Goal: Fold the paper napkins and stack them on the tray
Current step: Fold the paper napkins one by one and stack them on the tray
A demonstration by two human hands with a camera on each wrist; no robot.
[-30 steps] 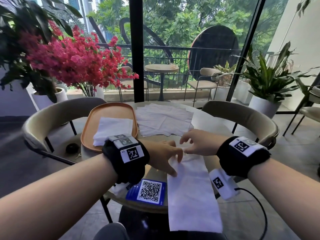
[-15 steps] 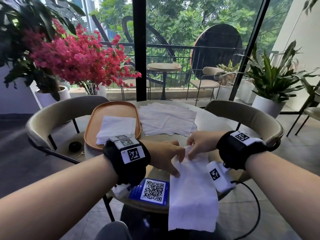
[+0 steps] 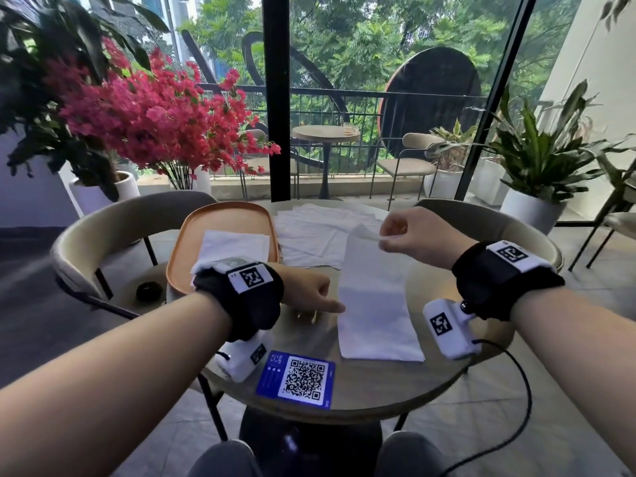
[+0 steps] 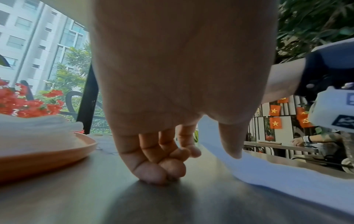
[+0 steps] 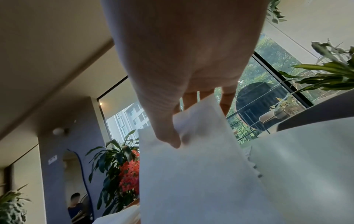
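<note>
The right hand [image 3: 413, 235] has lifted the napkin [image 3: 373, 311] by its pinched far end, the curled left hand [image 3: 303, 290] thumbing its edge; the next fold seems under way.

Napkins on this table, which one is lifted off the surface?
The long napkin nearest the person: the right hand pinches its far end up. The loose pile and the stack on the tray lie flat.

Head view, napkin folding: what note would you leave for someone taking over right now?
Right hand pinches the far end of the long white paper napkin, lifted off the round table.
Left hand, fingers curled, thumb at that napkin's left edge.
Folded white napkins lie on the orange oval tray; loose unfolded sheets beside it.
Left: finish this fold, stack it, do the rest.
</note>
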